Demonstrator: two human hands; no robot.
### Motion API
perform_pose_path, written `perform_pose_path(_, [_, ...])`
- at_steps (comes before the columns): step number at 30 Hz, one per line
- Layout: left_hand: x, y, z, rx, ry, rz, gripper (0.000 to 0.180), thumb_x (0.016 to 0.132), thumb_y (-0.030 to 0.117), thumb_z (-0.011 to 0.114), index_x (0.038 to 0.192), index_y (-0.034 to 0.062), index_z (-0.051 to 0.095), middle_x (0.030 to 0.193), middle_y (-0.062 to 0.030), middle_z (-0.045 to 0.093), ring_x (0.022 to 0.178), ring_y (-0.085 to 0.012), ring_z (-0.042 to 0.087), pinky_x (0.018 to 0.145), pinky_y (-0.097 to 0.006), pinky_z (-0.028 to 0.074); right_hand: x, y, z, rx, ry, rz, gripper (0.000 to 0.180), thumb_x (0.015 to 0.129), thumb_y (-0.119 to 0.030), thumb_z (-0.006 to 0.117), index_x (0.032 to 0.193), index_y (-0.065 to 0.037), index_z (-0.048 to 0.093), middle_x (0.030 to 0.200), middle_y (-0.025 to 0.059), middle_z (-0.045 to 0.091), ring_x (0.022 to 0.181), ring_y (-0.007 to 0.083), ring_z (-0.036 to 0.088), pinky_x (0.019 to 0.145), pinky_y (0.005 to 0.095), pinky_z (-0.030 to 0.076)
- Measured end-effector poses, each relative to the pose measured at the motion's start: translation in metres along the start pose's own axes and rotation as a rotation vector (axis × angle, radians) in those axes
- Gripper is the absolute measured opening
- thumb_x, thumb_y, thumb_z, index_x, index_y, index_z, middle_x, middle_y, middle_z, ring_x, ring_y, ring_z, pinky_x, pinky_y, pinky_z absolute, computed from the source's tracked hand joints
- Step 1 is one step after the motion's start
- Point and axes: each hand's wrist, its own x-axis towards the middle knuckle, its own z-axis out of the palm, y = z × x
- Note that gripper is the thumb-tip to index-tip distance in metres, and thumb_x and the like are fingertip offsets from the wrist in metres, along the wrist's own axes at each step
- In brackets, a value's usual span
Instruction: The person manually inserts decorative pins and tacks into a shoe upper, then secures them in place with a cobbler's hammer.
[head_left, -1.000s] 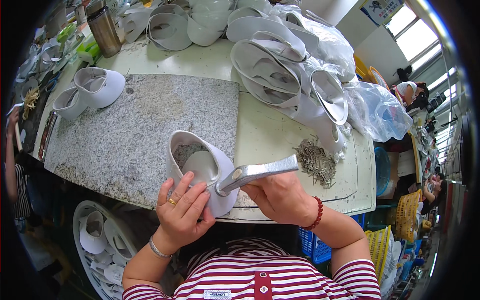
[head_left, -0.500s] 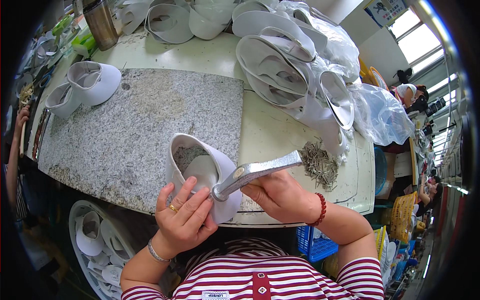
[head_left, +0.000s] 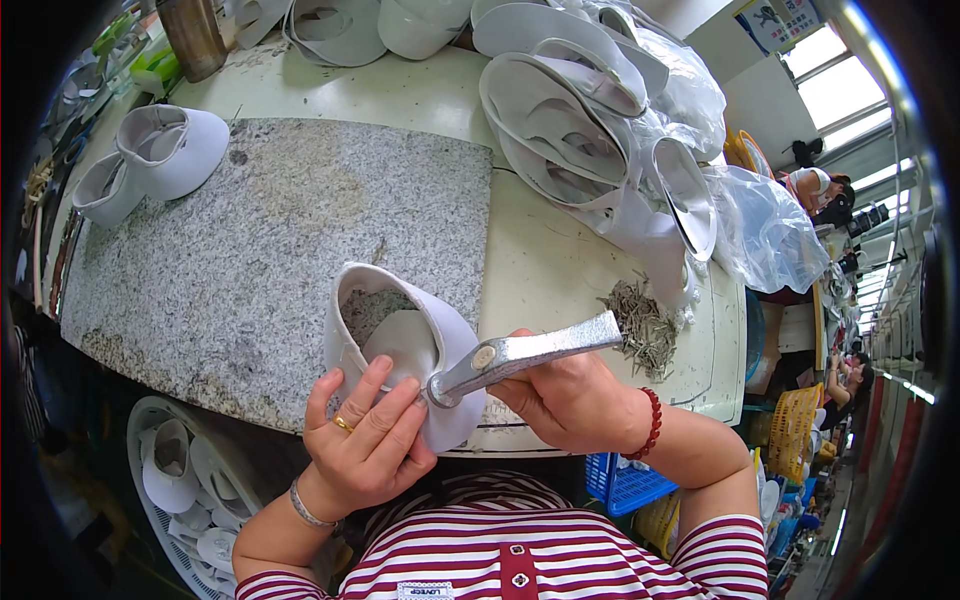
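A white shoe upper (head_left: 458, 335), open at its top, stands near the front edge of the speckled stone slab (head_left: 280, 230). My left hand (head_left: 365, 425), with a gold ring, presses its fingers onto the near end of the upper and holds it. My right hand (head_left: 575, 395) is wrapped round a metal hammer (head_left: 535, 350); its handle is mostly hidden by the hand. The hammer's round face rests on or just above the upper, close beside my left fingertips. Two more white uppers (head_left: 185, 150) stand at the slab's far left corner.
White uppers (head_left: 560, 130) and clear plastic bags (head_left: 765, 230) are heaped at the back right. Small thin grey pieces (head_left: 645, 325) lie piled right of my right hand. A metal flask (head_left: 192, 40) stands back left. Below the table are a pale basket (head_left: 140, 470) and a blue basket (head_left: 630, 485).
The view has shifted slightly. My left hand still holds the upper, and the hammer's face remains beside my left fingertips, its other end a little farther right.
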Motion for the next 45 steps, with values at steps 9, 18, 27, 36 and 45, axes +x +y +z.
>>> perform_pose_path(9, [0.002, 0.000, 0.001, 0.025, -0.013, 0.009, 0.019, 0.077, 0.019, 0.062, 0.090, 0.0084, 0.069, 0.108, -0.0067, 0.071, 0.114, -0.0306, 0.065, 0.105, -0.052, 0.032, 0.006, -0.025, 0.002, -0.630, -0.103, -0.098, 0.021, 0.089, -0.028, 0.062, 0.092, -0.008, 0.054, 0.056, 0.0058, 0.050, 0.042, 0.0205, 0.056, 0.035, 0.0353, 0.043])
perform_pose_path(18, [-0.009, 0.003, 0.003, 0.077, 0.052, 0.022, 0.030, 0.091, 0.026, 0.057, 0.103, 0.0004, 0.066, 0.118, -0.0136, 0.067, 0.121, -0.0363, 0.060, 0.110, -0.052, 0.033, 0.003, -0.049, 0.016, -0.943, -0.073, -0.218, 0.023, 0.086, -0.031, 0.062, 0.086, -0.009, 0.055, 0.056, 0.0026, 0.049, 0.040, 0.0143, 0.052, 0.036, 0.0290, 0.040])
perform_pose_path(27, [-0.006, 0.013, 0.001, 0.137, -0.099, -0.012, 0.042, 0.085, 0.014, 0.050, 0.121, -0.0044, 0.060, 0.128, -0.0210, 0.060, 0.127, -0.0429, 0.052, 0.112, -0.055, 0.029, -0.027, -0.015, 0.025, -0.489, 0.055, 0.010, 0.019, 0.086, -0.019, 0.067, 0.101, -0.010, 0.060, 0.069, 0.0062, 0.053, 0.050, 0.0216, 0.058, 0.041, 0.0360, 0.047])
perform_pose_path(36, [0.015, 0.020, -0.005, 0.255, -0.199, 0.055, 0.056, 0.070, 0.017, 0.063, 0.120, -0.0061, 0.060, 0.121, -0.0223, 0.062, 0.115, -0.0431, 0.060, 0.097, -0.054, 0.044, -0.030, -0.015, 0.023, -0.404, 0.114, -0.019, 0.015, 0.089, -0.016, 0.066, 0.102, -0.010, 0.062, 0.074, 0.0055, 0.055, 0.057, 0.0221, 0.061, 0.044, 0.0348, 0.049])
perform_pose_path(45, [0.013, 0.013, 0.002, 0.136, -0.049, 0.021, 0.049, 0.068, 0.008, 0.066, 0.115, -0.0063, 0.061, 0.114, -0.0216, 0.064, 0.105, -0.0403, 0.065, 0.090, -0.049, 0.051, -0.023, -0.017, 0.012, -0.329, 0.192, -0.067, 0.014, 0.091, -0.014, 0.065, 0.098, -0.007, 0.056, 0.070, 0.0098, 0.058, 0.055, 0.0278, 0.061, 0.047, 0.0376, 0.048])
